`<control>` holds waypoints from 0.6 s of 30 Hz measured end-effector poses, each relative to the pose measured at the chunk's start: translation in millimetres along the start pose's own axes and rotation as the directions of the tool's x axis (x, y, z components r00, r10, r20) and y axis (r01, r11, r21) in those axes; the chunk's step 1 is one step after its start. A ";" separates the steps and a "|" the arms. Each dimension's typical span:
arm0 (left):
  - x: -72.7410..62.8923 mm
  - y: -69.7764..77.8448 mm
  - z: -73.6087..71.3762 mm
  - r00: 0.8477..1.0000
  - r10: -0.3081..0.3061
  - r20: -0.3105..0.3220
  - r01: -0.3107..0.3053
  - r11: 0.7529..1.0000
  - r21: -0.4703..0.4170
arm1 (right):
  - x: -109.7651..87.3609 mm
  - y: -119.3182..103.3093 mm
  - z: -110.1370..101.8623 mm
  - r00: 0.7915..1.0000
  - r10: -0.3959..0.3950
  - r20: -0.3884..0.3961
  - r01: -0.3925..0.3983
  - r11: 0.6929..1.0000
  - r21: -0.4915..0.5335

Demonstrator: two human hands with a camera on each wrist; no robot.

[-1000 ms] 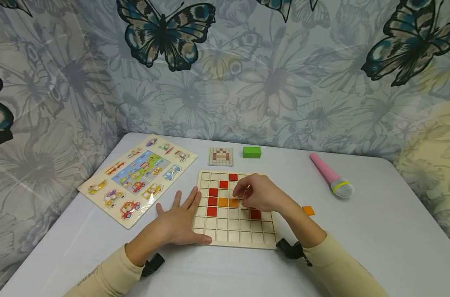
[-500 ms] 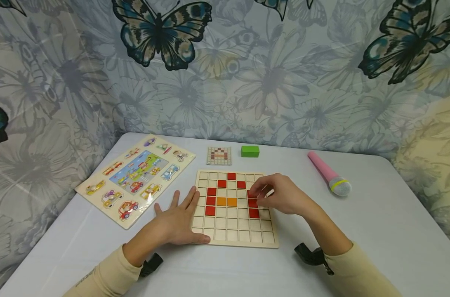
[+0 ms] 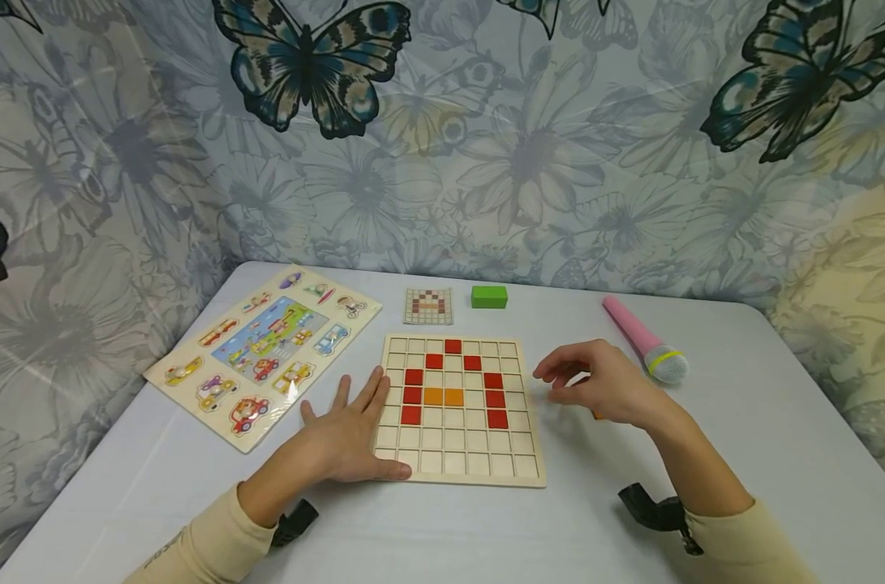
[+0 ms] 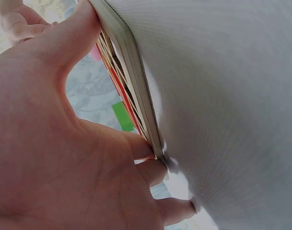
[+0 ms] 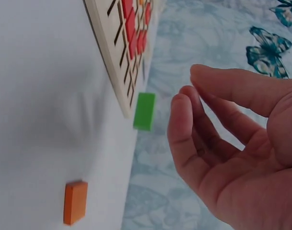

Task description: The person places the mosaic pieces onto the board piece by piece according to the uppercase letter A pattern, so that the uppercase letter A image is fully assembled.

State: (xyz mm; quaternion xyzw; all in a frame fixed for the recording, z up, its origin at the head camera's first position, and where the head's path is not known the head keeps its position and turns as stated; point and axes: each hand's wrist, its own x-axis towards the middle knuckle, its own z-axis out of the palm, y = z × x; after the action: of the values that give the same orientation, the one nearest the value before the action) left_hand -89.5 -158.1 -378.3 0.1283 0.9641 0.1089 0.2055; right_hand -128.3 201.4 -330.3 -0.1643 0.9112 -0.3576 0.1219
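A wooden grid board (image 3: 457,464) lies flat on the table, with red tiles (image 3: 494,399) in an arch-like pattern. Two orange tiles (image 3: 443,397) sit side by side within it. My left hand (image 3: 343,442) is spread along the board's left edge, its thumb on the near left corner. To the right of the board my right hand (image 3: 610,385) hovers over the table, fingers loosely bent, nothing between thumb and fingertips. A loose orange tile (image 5: 75,202) lies on the table below that hand; in the head view the hand mostly hides it.
Behind the board are a small pattern card (image 3: 427,307) and a green block (image 3: 489,297). A vehicle picture puzzle (image 3: 248,357) lies at the left. A pink toy microphone (image 3: 642,337) lies at the right. Butterfly-printed cloth (image 3: 530,186) hangs behind the table.
My right hand has moved right, off the board, uncovering the red tiles on that side. My left hand stays at the board's edge. The head view has shifted slightly.
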 end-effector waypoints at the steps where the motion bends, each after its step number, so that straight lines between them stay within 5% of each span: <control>1: -0.3 0.0 -0.1 1.000 0.000 0.000 0.000 1.000 0.000 | -1.6 1.6 -2.1 1.000 0.007 -0.001 -0.007 1.000 -0.001; 18: -0.4 0.6 -1.3 1.000 0.005 -0.004 -0.005 1.000 -0.003 | -13.6 36.1 -33.7 0.995 0.094 0.030 -0.092 0.995 -0.040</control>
State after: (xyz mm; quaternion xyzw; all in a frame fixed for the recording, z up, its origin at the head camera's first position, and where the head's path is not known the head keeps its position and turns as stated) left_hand -89.6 -157.8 -376.9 0.1303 0.9640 0.1112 0.2034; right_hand -134.9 252.2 -329.7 -0.1296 0.9225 -0.3313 0.1497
